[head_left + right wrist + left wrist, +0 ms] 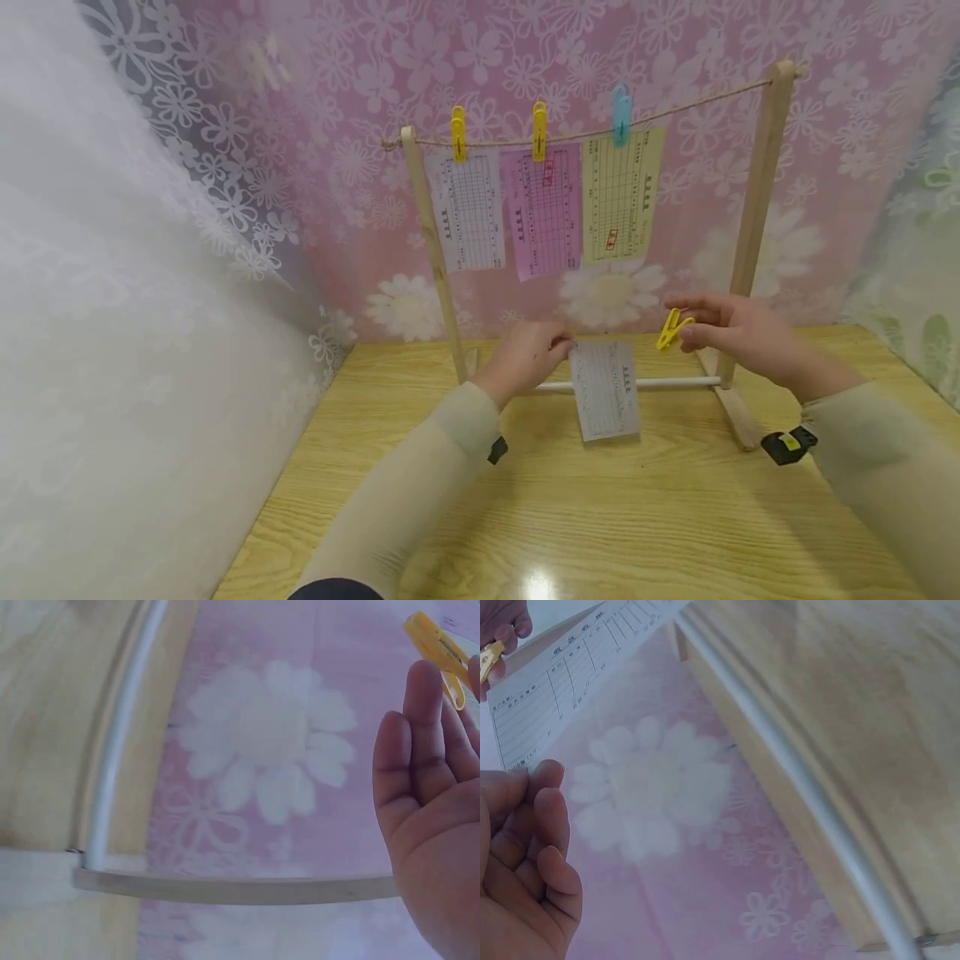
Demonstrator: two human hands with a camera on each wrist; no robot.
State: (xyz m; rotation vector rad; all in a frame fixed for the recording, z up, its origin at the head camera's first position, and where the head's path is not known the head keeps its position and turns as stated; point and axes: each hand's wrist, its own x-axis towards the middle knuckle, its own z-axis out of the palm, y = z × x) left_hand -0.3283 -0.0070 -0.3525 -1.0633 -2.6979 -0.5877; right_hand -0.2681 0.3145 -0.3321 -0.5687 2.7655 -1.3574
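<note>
My left hand [528,357] pinches the upper left corner of a white printed slip [604,392], which hangs down above the table. In the left wrist view, the thumb and forefinger meet at that corner of the slip [562,682]. To the right, my right hand [738,333] holds a yellow clothespin [672,329] between thumb and fingers. The clothespin [435,641] also shows at the upper right of the right wrist view. Above both hands, a white slip [471,212], a pink slip [546,212] and a yellow slip [621,196] hang from a rope [701,107].
Two yellow clothespins [539,132] and a blue clothespin [621,117] grip the hanging slips. Wooden posts [759,192] carry the rope, with a white rod [678,383] low between them. Beneath is a wood-grain table [600,517]; a flowered pink curtain [705,225] hangs behind.
</note>
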